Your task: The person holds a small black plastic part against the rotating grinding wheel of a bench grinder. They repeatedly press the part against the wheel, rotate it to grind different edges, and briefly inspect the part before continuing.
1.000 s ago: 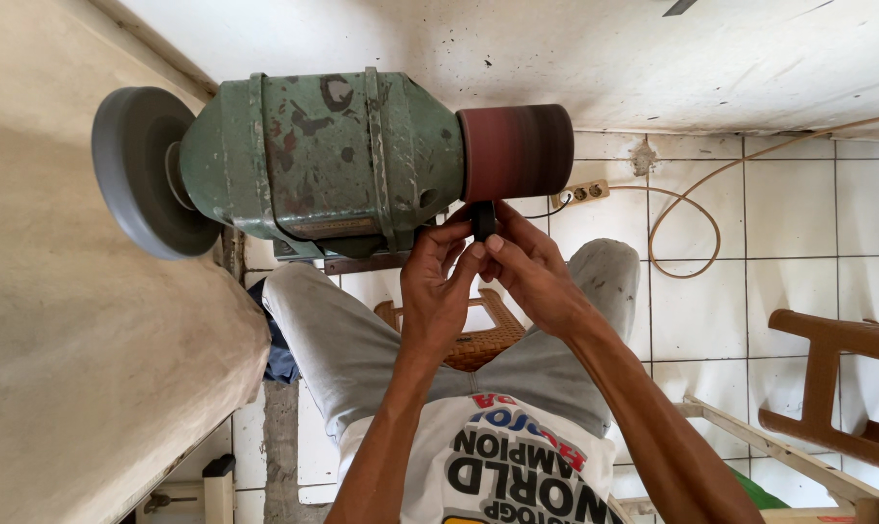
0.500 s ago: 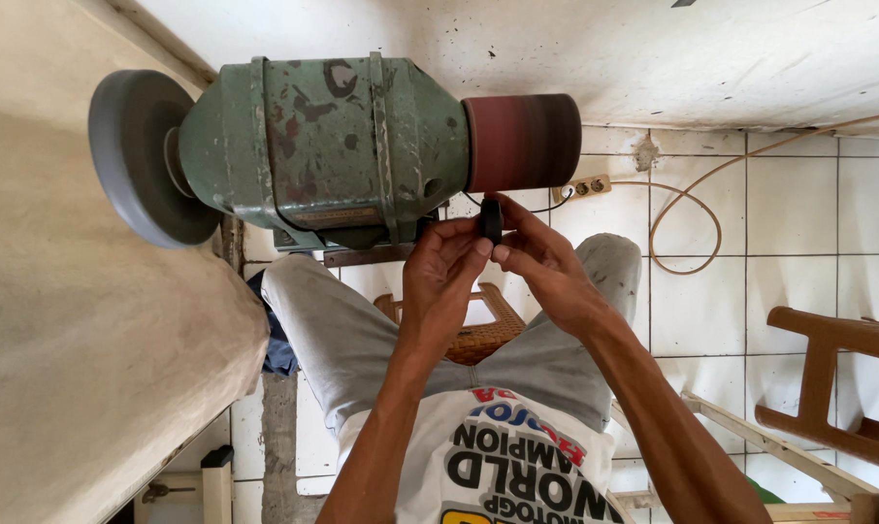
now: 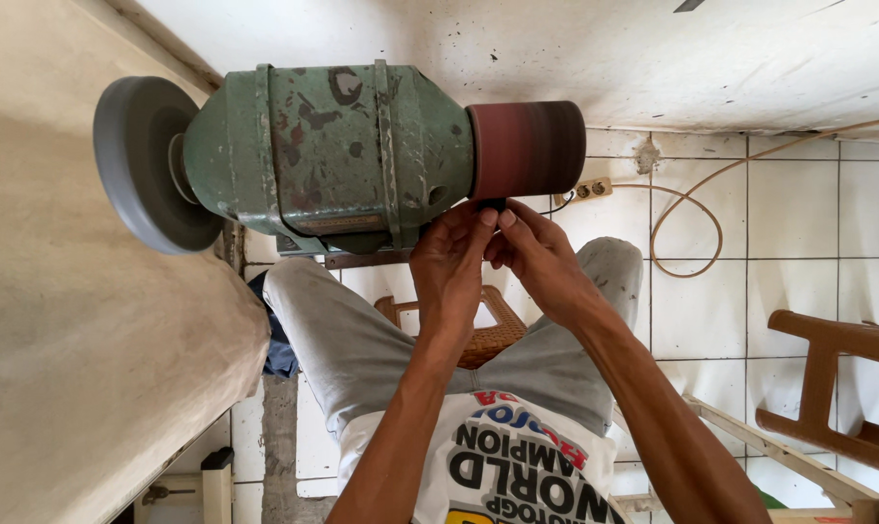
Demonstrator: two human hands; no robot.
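A worn green bench grinder [image 3: 333, 155] fills the upper middle, with a grey wheel [image 3: 144, 165] on its left end and a red-brown sanding drum [image 3: 529, 148] on its right end. My left hand [image 3: 451, 262] and my right hand [image 3: 537, 257] meet just below the drum. The fingertips of both pinch a small dark piece [image 3: 489, 206], which is held against the drum's lower edge. Most of the piece is hidden by my fingers.
A pale cloth-covered surface [image 3: 81, 369] runs along the left. My grey-trousered legs [image 3: 342, 340] straddle a woven stool [image 3: 493, 335] on a white tiled floor. A power strip [image 3: 591, 189] and a looping cable [image 3: 692, 223] lie right, beside a brown wooden chair [image 3: 832, 388].
Both hands have lifted slightly, bringing the small dark piece up against the drum's lower edge. The grinder has not moved.
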